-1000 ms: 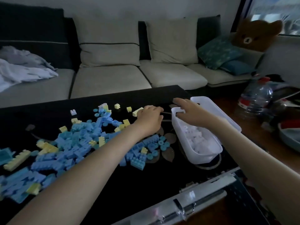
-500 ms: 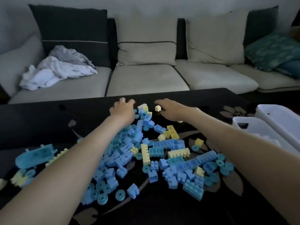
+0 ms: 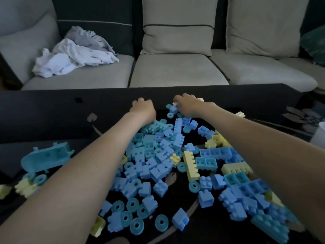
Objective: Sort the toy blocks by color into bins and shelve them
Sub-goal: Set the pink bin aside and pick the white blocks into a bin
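A big pile of blue blocks [image 3: 159, 166] with some pale yellow blocks [image 3: 191, 166] and blue rings covers the black table [image 3: 52, 113]. My left hand [image 3: 143, 110] rests at the pile's far edge, knuckles up and fingers curled down; whatever is under them is hidden. My right hand [image 3: 189, 105] is beside it at the far edge and pinches a small white block [image 3: 175, 104] at its fingertips. Only a corner of the white bin [image 3: 319, 136] shows at the right edge.
A large blue boat-shaped piece [image 3: 46, 156] lies at the left of the table. Behind the table stands a beige sofa [image 3: 175, 71] with crumpled laundry [image 3: 75, 51] on its left seat. The table's far strip is bare.
The view has swung left and closer, so the white bin is nearly out of frame. My right hand left the bin, reached the pile's far edge and closed on a white block. My left fingers curled.
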Demonstrator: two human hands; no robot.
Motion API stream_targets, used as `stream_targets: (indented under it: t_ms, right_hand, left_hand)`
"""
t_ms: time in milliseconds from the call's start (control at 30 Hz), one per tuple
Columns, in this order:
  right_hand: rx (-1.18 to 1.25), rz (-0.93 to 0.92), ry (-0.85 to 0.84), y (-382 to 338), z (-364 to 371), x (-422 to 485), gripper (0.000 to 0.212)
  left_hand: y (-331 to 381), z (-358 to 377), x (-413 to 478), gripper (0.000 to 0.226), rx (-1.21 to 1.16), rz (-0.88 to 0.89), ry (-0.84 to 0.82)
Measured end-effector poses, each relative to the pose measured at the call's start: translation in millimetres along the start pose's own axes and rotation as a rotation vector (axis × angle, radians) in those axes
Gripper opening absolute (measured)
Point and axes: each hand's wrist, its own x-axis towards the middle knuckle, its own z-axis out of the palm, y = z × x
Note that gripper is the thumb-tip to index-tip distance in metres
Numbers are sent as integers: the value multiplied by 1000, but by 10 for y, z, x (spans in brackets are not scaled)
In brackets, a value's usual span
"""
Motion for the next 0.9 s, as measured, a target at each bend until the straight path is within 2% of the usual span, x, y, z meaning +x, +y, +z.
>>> stream_targets:
  t_ms: [200, 300, 400, 500, 600, 700, 800, 900]
  right_hand:
    - [-62, -48, 42, -83, -94, -302, 31]
    - [-3, -97, 156, 67, -231, -529, 30]
    - [118, -73, 221, 282, -486, -917, 28]
    - [253, -25, 315, 500, -669, -1438, 26]
    - [304, 121, 424, 819, -734, -2122, 26]
    - [325, 303, 484, 1125, -740, -2764, 23]
    - [363, 433, 441, 1352, -708, -3285, 17]
    - [364, 519, 336, 1457, -643, -3686, 15]
  left_hand:
    - [113, -25, -228, 37, 16, 137, 139]
    - [224, -123, -467, 41, -54, 175, 308]
    - [406, -253, -721, 41, -135, 218, 357]
    - [650, -302, -999, 33, -285, 267, 349]
    - [1021, -252, -1366, 25, -425, 374, 323]
    - [1503, -111, -1748, 27, -477, 511, 225]
    - [2010, 54, -2101, 28, -517, 628, 130]
    - [2406, 175, -2419, 25, -491, 739, 109]
